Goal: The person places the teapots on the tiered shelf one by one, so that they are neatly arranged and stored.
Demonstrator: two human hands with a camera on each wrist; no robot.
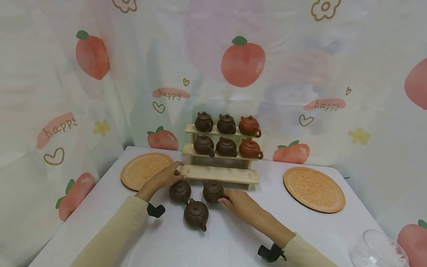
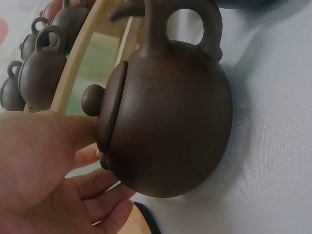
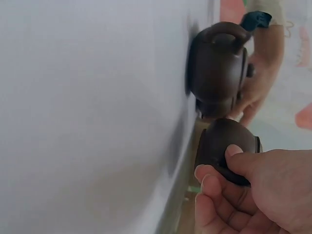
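My right hand [image 1: 242, 205] pinches the handle of a dark brown teapot [image 1: 212, 191] just in front of the lowest shelf; the right wrist view shows thumb and fingers on this teapot [image 3: 226, 141]. At the left end of the wooden display stand [image 1: 218, 173], my left hand [image 1: 169, 175] has finger and thumb around the lowest board's end. Beside that hand a second dark teapot [image 1: 179, 192] stands on the table, large in the left wrist view. A third dark teapot [image 1: 196, 214] stands nearer to me.
On the upper two shelves sit dark teapots [image 1: 203, 145] and reddish-brown teapots [image 1: 251, 148]. An orange round mat [image 1: 146, 170] lies at left, another round mat [image 1: 315, 189] at right. A clear glass bowl [image 1: 378, 250] stands at the near right corner. Printed cloth hangs behind.
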